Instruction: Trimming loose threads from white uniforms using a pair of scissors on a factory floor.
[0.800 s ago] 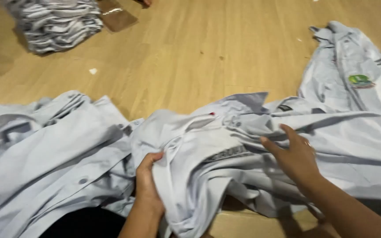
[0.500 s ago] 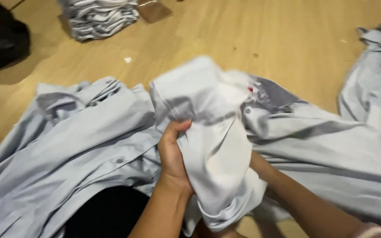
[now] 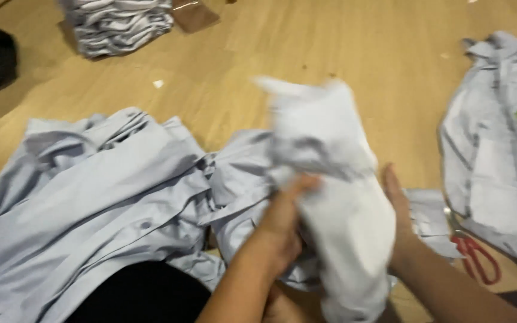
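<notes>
Now: both hands lift one pale shirt (image 3: 330, 179).
Left hand (image 3: 282, 221): clamped on cloth.
Right hand (image 3: 393, 203): flat against it.
Scissors (image 3: 474, 254): at four o'clock.
Next: needs a firm grip.

At centre frame, both hands grip a bunched pale shirt (image 3: 330, 179): the left hand (image 3: 285, 218) clutches its near side, the right hand (image 3: 396, 206) presses its far side. Loose shirts (image 3: 103, 197) fill the lower left; red scissors (image 3: 477, 257) lie lower right on the wooden floor (image 3: 258, 48).
</notes>
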